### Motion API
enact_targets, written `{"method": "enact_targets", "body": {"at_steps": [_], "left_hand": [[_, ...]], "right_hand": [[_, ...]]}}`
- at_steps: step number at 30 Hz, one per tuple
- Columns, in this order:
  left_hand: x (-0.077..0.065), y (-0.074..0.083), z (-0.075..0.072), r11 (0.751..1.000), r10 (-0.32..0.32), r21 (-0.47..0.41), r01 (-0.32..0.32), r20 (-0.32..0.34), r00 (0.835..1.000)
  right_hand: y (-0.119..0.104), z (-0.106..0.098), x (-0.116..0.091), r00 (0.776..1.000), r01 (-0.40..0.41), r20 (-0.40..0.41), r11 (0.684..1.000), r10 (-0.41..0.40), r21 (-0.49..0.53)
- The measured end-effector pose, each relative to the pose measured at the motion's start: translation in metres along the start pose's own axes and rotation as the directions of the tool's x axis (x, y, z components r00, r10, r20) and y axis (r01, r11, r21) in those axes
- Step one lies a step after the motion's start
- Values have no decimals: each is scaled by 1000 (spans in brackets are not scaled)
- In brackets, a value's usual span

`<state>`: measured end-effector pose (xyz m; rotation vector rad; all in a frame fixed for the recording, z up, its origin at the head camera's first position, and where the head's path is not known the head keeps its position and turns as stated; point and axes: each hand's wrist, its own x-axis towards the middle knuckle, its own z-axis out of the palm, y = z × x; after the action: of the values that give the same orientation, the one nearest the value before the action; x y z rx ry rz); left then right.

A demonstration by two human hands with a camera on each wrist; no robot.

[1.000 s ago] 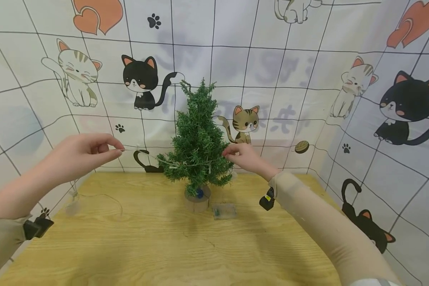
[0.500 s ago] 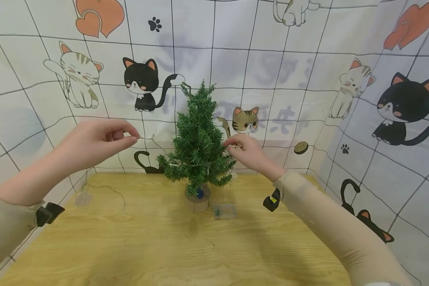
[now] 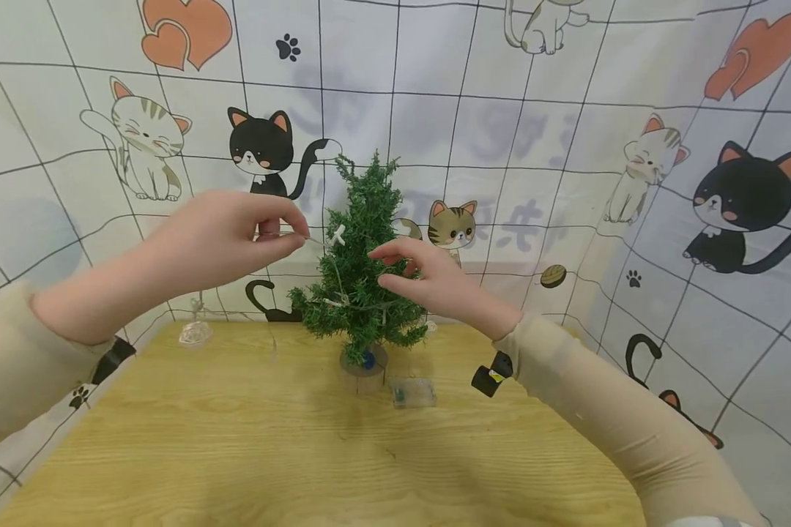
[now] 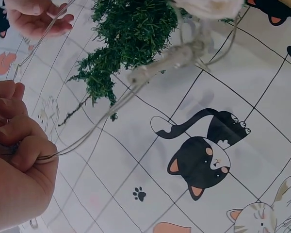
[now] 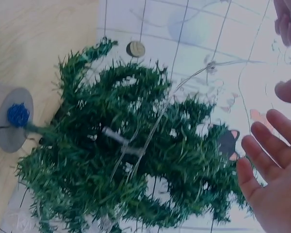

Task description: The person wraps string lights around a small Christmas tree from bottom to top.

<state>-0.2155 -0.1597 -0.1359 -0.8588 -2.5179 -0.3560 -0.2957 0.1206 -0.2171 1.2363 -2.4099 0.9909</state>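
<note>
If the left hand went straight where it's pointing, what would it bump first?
Probably the white bit on the string the left hand holds, then the tree; depth's unclear, so it might miss both.

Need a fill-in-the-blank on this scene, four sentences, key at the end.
1. The thin wire is pinched by the person's ____ hand.
2. The person's other hand holds ____.
3. The small tangle on top of the tree's round base is coloured ____.
4. In the head view, the clear box on the table lies to the ____ of that base.

Missing words: left; nothing; blue; right.
</note>
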Motion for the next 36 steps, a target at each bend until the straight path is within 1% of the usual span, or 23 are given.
{"method": "enact_targets", "body": {"at_steps": [4, 8, 10, 12, 14, 17, 20, 23, 26, 31, 34, 36], "left_hand": [[7, 8, 0, 998, 59, 34, -60, 34, 998], [14, 15, -1, 996, 85, 37, -87, 52, 995], [16, 18, -2, 995, 89, 41, -92, 61, 994], [18, 21, -2, 994, 96, 47, -99, 65, 993], [21, 23, -2, 993, 105, 48, -109, 64, 992], [24, 24, -2, 992, 113, 44, -115, 60, 992], [26, 25, -4, 993, 105, 37, -108, 64, 992], [27, 24, -5, 994, 102, 32, -104, 66, 993], [28, 23, -6, 994, 103, 25, -105, 68, 992], [29, 22, -10, 994, 94, 41, -97, 73, 993], [30, 21, -13, 995, 83, 48, -88, 89, 993], [30, 19, -15, 996, 69, 48, -74, 102, 992]], "right_hand": [[-7, 4, 6, 994, -10, 110, 999, 5, 38], [-9, 8, 10, 980, -11, 197, 999, 0, 53], [-9, 9, 10, 974, -5, 228, 999, -7, 54], [-9, 10, 11, 973, 18, 228, 997, -33, 69], [-8, 9, 12, 977, 51, 202, 995, -67, 86], [-6, 5, 13, 983, 112, 137, 990, -123, 85], [-4, 0, 14, 990, 129, 58, 990, -131, 52], [-3, -10, 13, 994, 107, -29, 994, -107, 22], [-2, -23, 11, 992, 78, -101, 997, -76, 15], [-4, -43, 13, 989, 26, -145, 999, -32, -41], [-3, -50, 13, 987, -9, -158, 998, 0, -58], [-1, -53, 13, 985, -19, -174, 997, 7, -71]]}}
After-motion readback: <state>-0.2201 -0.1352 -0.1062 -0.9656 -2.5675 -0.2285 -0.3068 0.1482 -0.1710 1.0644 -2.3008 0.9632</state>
